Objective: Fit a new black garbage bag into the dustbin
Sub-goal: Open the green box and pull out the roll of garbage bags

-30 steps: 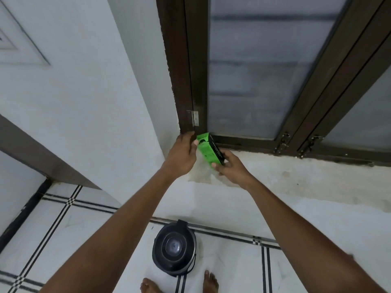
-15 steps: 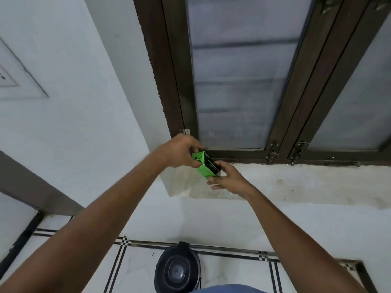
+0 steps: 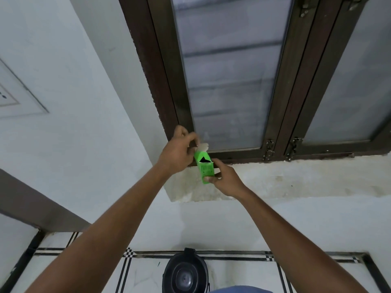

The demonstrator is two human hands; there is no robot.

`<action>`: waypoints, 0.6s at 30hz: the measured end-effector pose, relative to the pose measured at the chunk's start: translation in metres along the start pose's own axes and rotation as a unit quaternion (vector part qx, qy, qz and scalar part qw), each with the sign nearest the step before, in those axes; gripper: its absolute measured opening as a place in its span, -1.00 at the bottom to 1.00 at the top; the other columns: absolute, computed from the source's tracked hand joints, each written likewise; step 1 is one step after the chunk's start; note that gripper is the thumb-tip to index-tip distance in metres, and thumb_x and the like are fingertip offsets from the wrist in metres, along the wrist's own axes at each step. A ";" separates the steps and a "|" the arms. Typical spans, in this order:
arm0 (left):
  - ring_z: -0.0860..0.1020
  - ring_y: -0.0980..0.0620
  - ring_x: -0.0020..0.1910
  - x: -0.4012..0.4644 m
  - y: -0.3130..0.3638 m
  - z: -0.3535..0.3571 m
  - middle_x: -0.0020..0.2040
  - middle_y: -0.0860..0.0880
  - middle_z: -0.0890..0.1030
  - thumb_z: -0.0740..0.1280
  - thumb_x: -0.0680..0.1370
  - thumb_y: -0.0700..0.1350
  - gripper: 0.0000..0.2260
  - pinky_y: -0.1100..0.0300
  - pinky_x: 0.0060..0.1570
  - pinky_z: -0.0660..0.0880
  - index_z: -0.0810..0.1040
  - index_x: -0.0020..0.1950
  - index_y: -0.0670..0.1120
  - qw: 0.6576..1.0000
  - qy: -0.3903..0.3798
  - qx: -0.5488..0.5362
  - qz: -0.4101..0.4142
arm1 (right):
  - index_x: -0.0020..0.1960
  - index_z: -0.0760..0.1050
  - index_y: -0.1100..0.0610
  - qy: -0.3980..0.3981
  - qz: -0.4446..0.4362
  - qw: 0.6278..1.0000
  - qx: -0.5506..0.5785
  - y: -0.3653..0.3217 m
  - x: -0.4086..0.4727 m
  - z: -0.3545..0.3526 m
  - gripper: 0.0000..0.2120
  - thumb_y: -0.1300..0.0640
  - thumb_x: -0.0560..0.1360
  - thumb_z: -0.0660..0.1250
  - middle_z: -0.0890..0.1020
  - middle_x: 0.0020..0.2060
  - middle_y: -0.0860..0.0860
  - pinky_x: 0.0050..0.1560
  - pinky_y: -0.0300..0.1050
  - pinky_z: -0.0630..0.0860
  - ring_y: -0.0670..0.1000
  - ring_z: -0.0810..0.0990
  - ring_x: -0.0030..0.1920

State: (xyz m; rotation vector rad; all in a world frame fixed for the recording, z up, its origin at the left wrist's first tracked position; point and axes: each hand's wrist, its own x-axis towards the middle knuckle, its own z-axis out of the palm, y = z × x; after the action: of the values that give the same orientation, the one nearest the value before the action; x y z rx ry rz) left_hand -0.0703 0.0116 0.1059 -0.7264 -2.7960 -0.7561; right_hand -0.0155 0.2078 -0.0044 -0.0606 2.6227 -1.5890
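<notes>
A small green box of garbage bags is held over the window sill, its top end open with black bag material showing inside. My right hand grips the box's lower end. My left hand pinches the pale top flap and holds it lifted. The black dustbin stands on the floor below, between my arms, its lid closed.
A rough white window sill runs along under the dark-framed window with latches. A white wall is to the left. The floor has white tiles with black border lines.
The box has been turned upright and its top flap opened by my left hand. The view has tilted upward, so the dustbin sits lower in the frame.
</notes>
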 end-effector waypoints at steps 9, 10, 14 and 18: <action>0.81 -0.19 -0.11 -0.016 0.033 0.008 0.04 -0.21 0.77 0.52 0.59 -0.11 -0.81 -0.06 -0.10 0.79 0.64 0.14 -0.13 0.931 -0.029 -0.276 -0.236 | 0.55 0.45 -0.12 0.008 0.010 0.996 0.084 -0.020 -0.021 -0.002 -0.36 -0.14 0.54 0.59 0.66 0.32 -0.15 0.11 -0.17 0.65 -0.07 0.69 0.25; 0.81 -0.19 -0.09 -0.017 0.035 0.009 0.05 -0.23 0.77 0.52 0.57 -0.14 -0.80 -0.06 -0.08 0.79 0.64 0.13 -0.16 0.925 -0.018 -0.286 -0.248 | 0.53 0.46 -0.15 0.008 0.016 0.994 0.104 -0.026 -0.023 0.000 -0.35 -0.22 0.50 0.57 0.67 0.31 -0.15 0.19 -0.10 0.65 -0.09 0.67 0.26; 0.80 -0.10 -0.02 -0.020 0.043 0.003 0.07 -0.19 0.77 0.49 0.59 -0.11 -0.82 -0.04 0.00 0.78 0.68 0.10 -0.21 0.902 -0.013 -0.327 -0.282 | 0.48 0.46 -0.15 0.012 0.056 0.984 0.170 -0.045 -0.024 0.007 -0.31 -0.40 0.42 0.32 0.58 0.39 0.00 0.36 0.12 0.55 0.03 0.57 0.39; 0.77 -0.06 -0.06 -0.028 0.036 -0.004 0.03 -0.17 0.74 0.39 0.65 -0.31 -0.89 0.03 0.09 0.76 0.69 0.11 -0.19 0.875 -0.058 -0.399 -0.267 | 0.27 0.56 -0.21 0.018 0.117 0.963 0.243 -0.057 -0.028 0.003 -0.54 -0.47 0.64 0.13 0.65 0.26 0.02 0.45 0.14 0.51 0.02 0.62 0.29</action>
State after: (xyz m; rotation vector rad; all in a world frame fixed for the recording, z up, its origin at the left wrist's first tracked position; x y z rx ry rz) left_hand -0.0277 0.0252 0.1172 -0.0290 -2.7357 -2.0902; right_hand 0.0121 0.1807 0.0464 0.2958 2.0865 -2.0942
